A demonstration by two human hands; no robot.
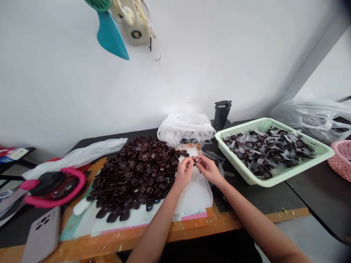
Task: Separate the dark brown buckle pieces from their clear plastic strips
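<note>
My left hand and my right hand meet over white paper, fingertips pinched together. Between them a small dark brown plastic piece shows, mostly hidden by the fingers. To the left spreads a large heap of glossy dark brown plastic pieces, rounded and buckle-like. Clear plastic strips lie loose just beyond my right hand. Behind them, an open white plastic bag holds more strips.
At right, a pale green basket holds dark pieces with clear strips. A black tumbler stands behind it; a pink basket is farther right. At left are a phone, a white mouse-like object and a pink-handled item.
</note>
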